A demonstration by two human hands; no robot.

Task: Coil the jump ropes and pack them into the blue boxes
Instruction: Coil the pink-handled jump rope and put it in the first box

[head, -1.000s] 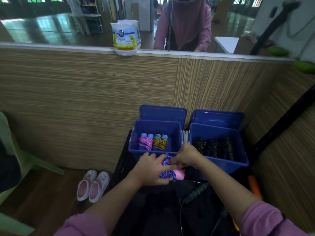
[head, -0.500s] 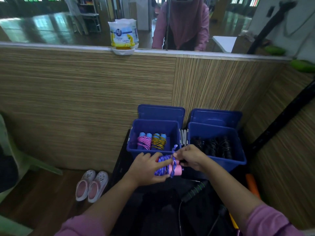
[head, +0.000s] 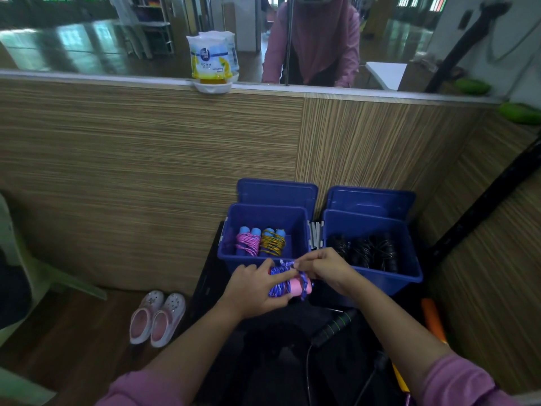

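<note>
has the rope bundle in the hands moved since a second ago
Yes, slightly. The purple rope bundle with pink handles has risen toward the left blue box, now reaching its front rim; before it sat just below it.

Hidden under the left hand (head: 254, 288): most of the pink-handled rope bundle (head: 288, 285). Blurred: the purple cord end pinched by the right hand (head: 323, 269). Too dark to count: black ropes (head: 366, 252) in the right blue box (head: 409, 276). Cut off by the left edge: a green chair (head: 17, 253). Cropped at the top: a mirrored figure (head: 316, 39).
</note>
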